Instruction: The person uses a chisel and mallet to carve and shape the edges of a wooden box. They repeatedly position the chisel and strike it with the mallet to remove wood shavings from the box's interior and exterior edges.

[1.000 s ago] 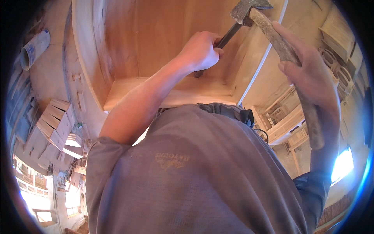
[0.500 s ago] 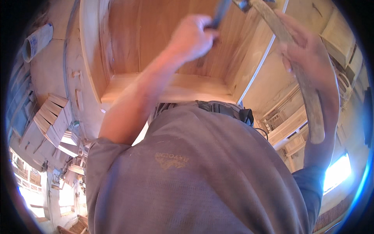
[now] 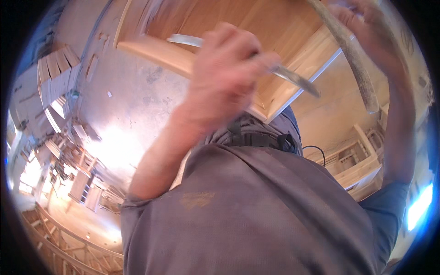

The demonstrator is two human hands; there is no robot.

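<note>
My left hand (image 3: 229, 68), blurred by motion, is closed around a flat metal bar (image 3: 295, 80) whose ends stick out on both sides of the fist. It is above the near edge of an open wooden box (image 3: 160, 52), apart from its boards. Up at the top right, my right hand (image 3: 360, 20) grips a hammer by its worn wooden handle (image 3: 350, 55), close to the head end. The handle's free end points down along my forearm. The hammer head is out of view past the upper edge.
Stacked wooden pieces (image 3: 57, 68) stand on the floor at the left. A wooden frame-like piece (image 3: 360, 162) lies at the right, near a black cord (image 3: 316, 149). A curved wooden rail (image 3: 78, 243) runs along the lower left. Strong sunlight (image 3: 119, 142) falls on the floor.
My left hand has come closer and lower, with the metal bar turned crosswise. My right hand has risen with the hammer, its head leaving view. The view has swung, so the box appears tilted.
</note>
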